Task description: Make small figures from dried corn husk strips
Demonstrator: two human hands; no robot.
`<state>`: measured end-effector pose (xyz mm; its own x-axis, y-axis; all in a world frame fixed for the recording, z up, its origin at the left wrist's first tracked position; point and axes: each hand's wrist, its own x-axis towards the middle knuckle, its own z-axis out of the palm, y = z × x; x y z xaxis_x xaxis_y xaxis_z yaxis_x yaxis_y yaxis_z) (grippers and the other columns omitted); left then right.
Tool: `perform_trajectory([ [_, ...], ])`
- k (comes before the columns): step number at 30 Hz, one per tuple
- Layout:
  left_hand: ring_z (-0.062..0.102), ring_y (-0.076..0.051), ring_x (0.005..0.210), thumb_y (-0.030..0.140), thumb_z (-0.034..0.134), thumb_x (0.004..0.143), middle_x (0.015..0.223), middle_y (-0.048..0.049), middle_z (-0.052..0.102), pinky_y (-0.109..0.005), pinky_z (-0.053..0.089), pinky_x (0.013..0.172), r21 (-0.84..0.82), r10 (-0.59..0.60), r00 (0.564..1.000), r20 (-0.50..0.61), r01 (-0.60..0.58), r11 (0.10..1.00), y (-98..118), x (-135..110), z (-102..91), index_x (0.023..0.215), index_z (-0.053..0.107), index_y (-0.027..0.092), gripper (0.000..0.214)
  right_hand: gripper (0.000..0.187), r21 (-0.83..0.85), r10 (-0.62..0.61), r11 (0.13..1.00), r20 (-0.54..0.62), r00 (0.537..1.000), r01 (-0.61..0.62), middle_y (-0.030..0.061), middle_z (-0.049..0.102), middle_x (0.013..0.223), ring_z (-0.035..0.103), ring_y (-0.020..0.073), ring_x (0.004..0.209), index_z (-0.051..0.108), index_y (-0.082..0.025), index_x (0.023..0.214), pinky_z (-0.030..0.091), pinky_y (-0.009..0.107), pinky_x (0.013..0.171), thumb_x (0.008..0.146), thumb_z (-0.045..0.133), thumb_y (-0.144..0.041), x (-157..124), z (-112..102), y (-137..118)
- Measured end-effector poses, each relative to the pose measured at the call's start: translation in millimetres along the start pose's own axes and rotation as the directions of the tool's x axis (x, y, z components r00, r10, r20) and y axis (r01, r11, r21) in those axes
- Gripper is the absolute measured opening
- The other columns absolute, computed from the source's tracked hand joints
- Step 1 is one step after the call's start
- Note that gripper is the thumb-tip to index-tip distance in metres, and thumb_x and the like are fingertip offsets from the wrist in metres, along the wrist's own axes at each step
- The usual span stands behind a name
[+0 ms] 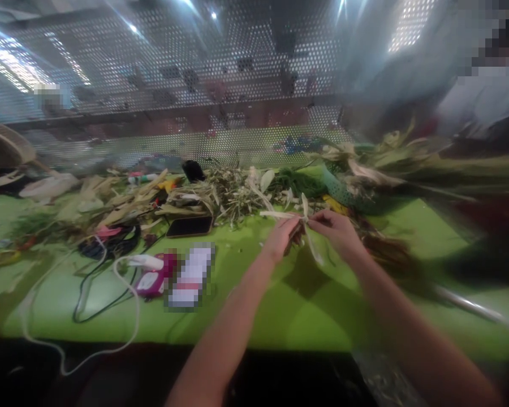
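Observation:
Both my hands meet above the green table, pinched on pale dried leaf strips that cross between them. My left hand grips the strips from the left, fingers closed. My right hand pinches them from the right, and one strip hangs down below it. A darker bundle sits under the strips between my fingers; I cannot make it out clearly.
A pile of dried leaves and twigs runs along the back of the table. A dark phone, cables, a pink device lie left. A green basket stands right, and a perforated screen rises behind.

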<state>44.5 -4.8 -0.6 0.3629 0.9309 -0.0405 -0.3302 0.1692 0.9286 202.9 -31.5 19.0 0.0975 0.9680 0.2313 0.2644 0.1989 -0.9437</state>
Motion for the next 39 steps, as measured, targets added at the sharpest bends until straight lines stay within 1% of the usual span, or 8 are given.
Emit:
perform_trajectory([
  [6,0.053,-0.01,0.065,0.042,0.068,0.077,0.071,0.0013,0.054,-0.024,0.045,0.062,0.101,0.034,0.998,0.05,-0.038,0.994,1,0,-3.3,0.086,0.059,0.016,0.029,0.022,-0.058,-0.053,0.997,0.042,0.998,0.055,0.0014,0.066,0.071,0.059,0.0164,0.066,0.068,-0.019,0.077,0.047,0.03,0.064,0.074,0.071,-0.04,-3,1,1],
  [10,0.045,-0.008,0.058,0.04,0.068,0.078,0.066,0.0027,0.051,-0.021,0.035,0.057,0.138,0.08,0.996,0.049,-0.086,0.987,-1,2,-4.5,0.085,0.059,0.016,0.027,0.02,-0.103,-0.106,0.989,0.024,0.994,0.108,0.0025,0.067,0.075,0.061,0.0175,0.07,0.068,-0.019,0.08,0.048,0.03,0.066,0.078,0.068,-0.038,-4,1,7],
  [14,0.041,-0.007,0.054,0.037,0.07,0.076,0.061,0.0031,0.05,-0.022,0.025,0.052,0.085,0.029,0.996,0.09,-0.037,0.996,2,2,-5.5,0.082,0.056,0.016,0.025,0.013,-0.232,-0.216,0.95,-0.005,0.976,0.209,0.003,0.066,0.076,0.062,0.0191,0.074,0.067,-0.019,0.08,0.047,0.031,0.068,0.08,0.066,-0.032,-3,2,13],
  [19,0.037,-0.006,0.051,0.037,0.068,0.078,0.061,0.0026,0.051,-0.023,0.023,0.05,0.066,0.01,0.996,0.091,-0.016,0.998,4,1,-6.1,0.078,0.056,0.015,0.025,0.01,-0.403,-0.377,0.849,-0.012,0.926,0.341,0.0052,0.066,0.088,0.06,0.0229,0.087,0.066,-0.021,0.087,0.046,0.037,0.079,0.083,0.066,-0.031,-5,1,3],
  [22,0.037,-0.005,0.051,0.039,0.069,0.076,0.063,0.0031,0.05,-0.022,0.025,0.051,0.035,0.035,0.999,0.029,-0.036,0.999,3,1,-4.4,0.08,0.059,0.015,0.027,0.019,-0.517,-0.507,0.768,-0.131,0.852,0.378,0.0084,0.064,0.104,0.055,0.027,0.104,0.065,-0.023,0.098,0.041,0.041,0.089,0.082,0.068,-0.032,-9,-2,-7],
  [24,0.037,-0.005,0.052,0.038,0.073,0.073,0.063,0.004,0.049,-0.022,0.027,0.051,-0.024,0.021,0.999,-0.032,-0.022,0.999,3,2,-2.6,0.083,0.061,0.015,0.028,0.014,-0.573,-0.538,0.734,-0.164,0.827,0.364,0.0076,0.064,0.098,0.054,0.0265,0.1,0.065,-0.023,0.091,0.039,0.041,0.088,0.083,0.067,-0.034,-12,-1,-11],
  [29,0.047,-0.006,0.059,0.038,0.074,0.072,0.071,0.0013,0.057,-0.021,0.036,0.055,-0.2,-0.028,0.997,-0.078,0.012,0.98,1,3,-1.4,0.087,0.063,0.016,0.029,0.021,-0.539,-0.412,0.754,0.056,0.909,0.375,0.0033,0.064,0.075,0.055,0.021,0.076,0.063,-0.022,0.072,0.037,0.034,0.071,0.088,0.062,-0.036,-14,9,-4],
  [39,0.043,-0.007,0.053,0.039,0.073,0.075,0.061,0.0013,0.054,-0.023,0.035,0.052,-0.197,-0.058,0.984,-0.17,0.024,0.98,-1,1,3.3,0.077,0.063,0.013,0.028,0.024,-0.375,-0.365,0.849,0.093,0.926,0.373,0.0007,0.056,0.067,0.051,0.0187,0.071,0.051,-0.021,0.062,0.036,0.03,0.066,0.085,0.059,-0.025,-10,12,-1],
])
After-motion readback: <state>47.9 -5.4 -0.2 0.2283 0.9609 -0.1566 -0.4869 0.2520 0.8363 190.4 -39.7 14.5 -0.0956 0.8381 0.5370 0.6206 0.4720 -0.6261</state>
